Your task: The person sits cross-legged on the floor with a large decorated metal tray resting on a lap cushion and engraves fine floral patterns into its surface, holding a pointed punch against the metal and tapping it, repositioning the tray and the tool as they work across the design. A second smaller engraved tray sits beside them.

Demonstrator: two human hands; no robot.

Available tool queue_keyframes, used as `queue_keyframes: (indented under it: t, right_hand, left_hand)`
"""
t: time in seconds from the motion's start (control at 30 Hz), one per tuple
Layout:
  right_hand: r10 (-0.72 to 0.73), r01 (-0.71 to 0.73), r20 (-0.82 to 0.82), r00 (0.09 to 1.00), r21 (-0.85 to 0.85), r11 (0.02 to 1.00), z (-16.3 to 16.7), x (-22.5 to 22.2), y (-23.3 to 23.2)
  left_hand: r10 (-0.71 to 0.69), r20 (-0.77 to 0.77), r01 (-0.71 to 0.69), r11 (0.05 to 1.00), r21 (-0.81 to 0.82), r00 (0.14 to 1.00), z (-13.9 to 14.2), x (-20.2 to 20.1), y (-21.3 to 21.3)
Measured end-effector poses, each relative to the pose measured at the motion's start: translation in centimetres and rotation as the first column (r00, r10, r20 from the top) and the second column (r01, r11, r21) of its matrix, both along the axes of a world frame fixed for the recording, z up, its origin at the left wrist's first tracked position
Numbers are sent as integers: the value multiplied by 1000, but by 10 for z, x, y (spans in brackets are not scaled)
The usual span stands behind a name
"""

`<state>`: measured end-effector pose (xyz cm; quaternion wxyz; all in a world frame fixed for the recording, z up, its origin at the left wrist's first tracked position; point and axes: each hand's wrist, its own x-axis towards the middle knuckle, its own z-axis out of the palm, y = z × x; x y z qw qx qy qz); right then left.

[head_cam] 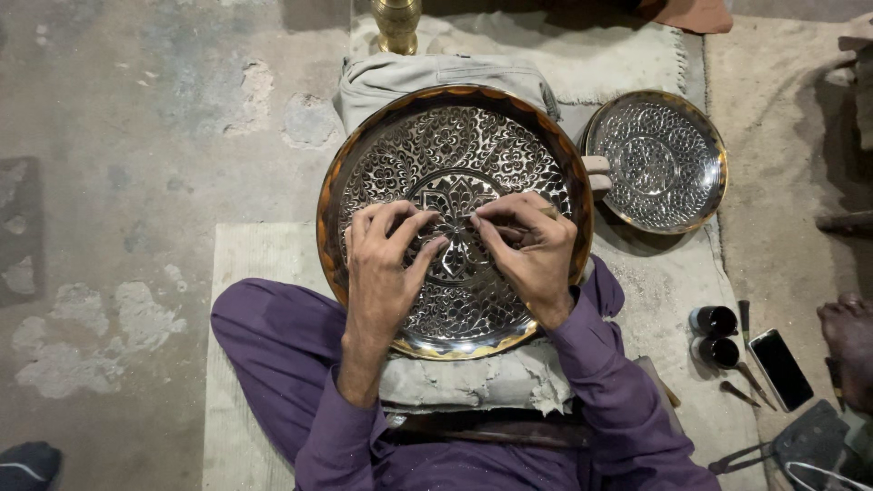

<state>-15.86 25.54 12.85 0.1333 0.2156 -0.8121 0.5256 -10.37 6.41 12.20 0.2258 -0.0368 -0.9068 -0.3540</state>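
Head view: your left hand (386,264) lies on the big plate (455,221), fingers curled in, fingertips pressed to the metal near the centre. It's partly closed; whether it pinches anything I can't tell. Your right hand (532,255) is also curled, thumb and forefinger pinched together just beside the left fingertips, both hands nearly touching over the centre motif. Something thin may sit in that pinch, too small to make out.

The big plate is round, silver-toned, covered in dense engraved floral pattern, with a brass-coloured scalloped rim. It rests tilted on your lap, over a grey pad (473,382) and purple trousers (273,336).

Right of it, a smaller plate (657,162) of the same engraved look lies flat on the mat (655,291), close to the big one but apart. Further right on the mat: two small dark jars (716,336), a few thin tools (747,377), a phone (780,368). A brass vase base (397,25) stands at the top edge. Another person's foot (847,341) shows at the far right.
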Motion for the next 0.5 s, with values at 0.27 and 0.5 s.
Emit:
queue_keyframes:
  t: [0.27, 0.5]
  right_hand:
    - [60, -58, -47, 997, 41, 997, 7, 2, 2]
    - [-15, 19, -52, 999, 79, 997, 6, 2, 0]
  left_hand:
    - [1, -2, -1, 1000, 6, 1000, 3, 0, 0]
    - [-1, -11, 1, 1000, -8, 1000, 5, 1, 0]
